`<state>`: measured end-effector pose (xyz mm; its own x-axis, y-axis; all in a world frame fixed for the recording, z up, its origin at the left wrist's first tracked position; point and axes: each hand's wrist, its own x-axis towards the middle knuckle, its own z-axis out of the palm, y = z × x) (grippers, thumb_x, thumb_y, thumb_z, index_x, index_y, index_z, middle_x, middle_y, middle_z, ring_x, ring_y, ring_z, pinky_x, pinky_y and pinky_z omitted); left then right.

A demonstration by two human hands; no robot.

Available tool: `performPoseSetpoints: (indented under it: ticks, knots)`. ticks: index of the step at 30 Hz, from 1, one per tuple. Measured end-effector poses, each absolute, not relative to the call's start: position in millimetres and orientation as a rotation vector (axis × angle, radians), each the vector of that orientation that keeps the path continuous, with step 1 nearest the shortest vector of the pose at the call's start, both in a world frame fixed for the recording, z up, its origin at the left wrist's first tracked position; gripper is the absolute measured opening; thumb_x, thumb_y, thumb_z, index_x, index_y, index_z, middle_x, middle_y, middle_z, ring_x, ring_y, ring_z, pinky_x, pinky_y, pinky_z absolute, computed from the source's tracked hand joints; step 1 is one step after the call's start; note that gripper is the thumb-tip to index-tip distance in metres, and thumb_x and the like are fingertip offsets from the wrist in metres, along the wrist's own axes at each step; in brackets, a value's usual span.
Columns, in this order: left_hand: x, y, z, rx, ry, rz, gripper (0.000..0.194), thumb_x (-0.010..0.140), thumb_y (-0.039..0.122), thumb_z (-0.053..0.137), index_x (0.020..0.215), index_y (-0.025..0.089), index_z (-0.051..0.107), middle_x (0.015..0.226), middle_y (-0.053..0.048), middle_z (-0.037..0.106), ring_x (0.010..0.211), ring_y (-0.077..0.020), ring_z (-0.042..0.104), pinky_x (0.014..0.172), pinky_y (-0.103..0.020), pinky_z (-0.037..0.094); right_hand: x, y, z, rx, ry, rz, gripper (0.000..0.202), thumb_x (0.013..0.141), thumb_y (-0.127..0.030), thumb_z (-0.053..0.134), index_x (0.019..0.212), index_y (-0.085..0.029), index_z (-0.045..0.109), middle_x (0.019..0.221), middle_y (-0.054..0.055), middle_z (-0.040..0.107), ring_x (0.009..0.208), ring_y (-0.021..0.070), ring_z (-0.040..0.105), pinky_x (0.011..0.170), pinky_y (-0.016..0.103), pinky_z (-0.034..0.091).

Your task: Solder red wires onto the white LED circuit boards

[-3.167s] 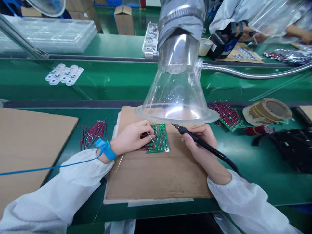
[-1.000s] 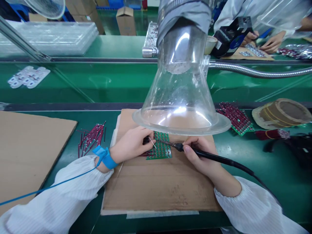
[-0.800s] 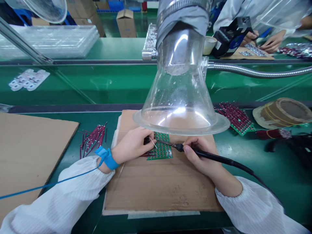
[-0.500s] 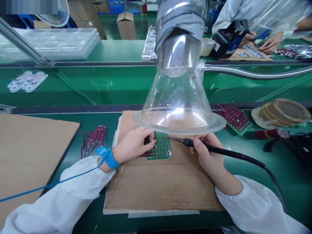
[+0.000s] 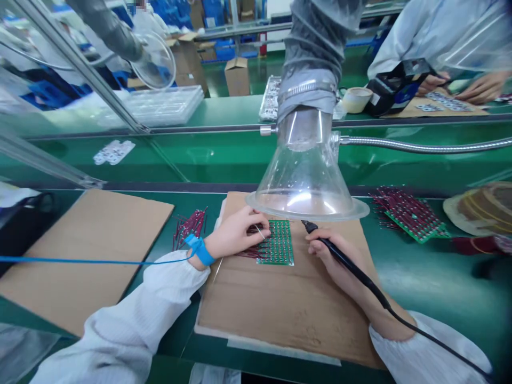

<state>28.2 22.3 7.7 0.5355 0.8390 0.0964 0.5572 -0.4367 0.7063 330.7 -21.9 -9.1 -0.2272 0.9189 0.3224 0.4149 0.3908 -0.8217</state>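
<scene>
Soldering iron (image 5: 354,272) swung rightward off the green board (image 5: 282,242)

Since the last earlier frame, the iron's front end has been brought clear of the board's right edge, and the whole view has been shifted. The iron is gripped like a pen by the right hand (image 5: 336,272), its fingers closed round the handle; its extreme tip cannot be clearly made out near the rim of the clear hood (image 5: 304,170).

By the left hand (image 5: 236,232), the fingers are curled narrow, with a thin pale wire (image 5: 260,231) held between them. What fills the dark hollow behind those fingertips cannot be told.

Flat on the cardboard (image 5: 288,314), the board is placed directly right of the left fingers and left of the right ones. It is nearer the left hand, whose fingertips overlap its left edge beside red wires (image 5: 248,252). Its long axis appears to be pointed away from the person.
</scene>
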Motion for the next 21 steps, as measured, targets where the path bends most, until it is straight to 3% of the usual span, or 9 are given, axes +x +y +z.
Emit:
performPoseSetpoints:
  ticks: [2,4,9,15,17,21]
  knots:
    - [-3,19,13,2.12,1.361,0.711,0.024,0.106,0.043,0.063,0.101,0.023,0.075,0.105,-0.007,0.071,0.098,-0.0219,0.069,0.089,-0.035,0.055,329,-22,-2,-1.142,-1.916,0.722,0.019,0.11,-0.04,0.064,0.103,-0.028,0.076,0.096,0.003,0.083,0.083,0.0208,0.08,0.075,0.029,0.062]
    - [-42,10,19,1.977,1.747,0.717,0.025,0.103,0.046,0.065,0.096,0.023,0.073,0.095,-0.005,0.073,0.086,-0.0217,0.069,0.078,-0.033,0.053,328,-24,1,-1.14,-1.946,0.679,0.013,0.109,-0.034,0.064,0.104,-0.029,0.075,0.101,0.003,0.084,0.087,0.0221,0.082,0.076,0.029,0.063]
    - [-110,-20,29,1.498,2.497,0.319,0.039,0.101,0.057,0.062,0.082,0.023,0.063,0.086,-0.008,0.078,0.087,-0.0294,0.076,0.071,-0.033,0.048,330,-25,-9,-1.141,-1.929,0.632,0.012,0.108,-0.034,0.064,0.109,-0.031,0.075,0.106,0.002,0.085,0.091,0.0232,0.083,0.08,0.03,0.066]
    - [-101,-18,15,1.476,2.543,0.219,0.045,0.106,0.063,0.05,0.086,0.023,0.06,0.087,-0.012,0.079,0.09,-0.0316,0.077,0.07,-0.033,0.045,338,-20,-19,-1.28,-1.896,0.645,0.023,0.106,-0.047,0.064,0.106,-0.031,0.08,0.092,0.003,0.084,0.077,0.0254,0.082,0.069,0.034,0.066]
    - [-97,-9,11,1.506,2.515,0.227,0.041,0.106,0.059,0.053,0.087,0.023,0.06,0.085,-0.011,0.078,0.087,-0.0309,0.076,0.068,-0.033,0.043,340,-20,-19,-1.311,-1.884,0.645,0.025,0.105,-0.05,0.064,0.106,-0.031,0.081,0.085,0.003,0.082,0.07,0.0256,0.08,0.061,0.034,0.063]
    - [-96,7,11,1.564,2.45,0.236,0.019,0.101,0.031,0.059,0.084,0.022,0.06,0.081,-0.009,0.076,0.081,-0.027,0.073,0.068,-0.032,0.041,340,-20,-19,-1.309,-1.879,0.641,0.027,0.104,-0.051,0.063,0.105,-0.032,0.082,0.082,0.003,0.081,0.068,0.0258,0.079,0.058,0.034,0.063]
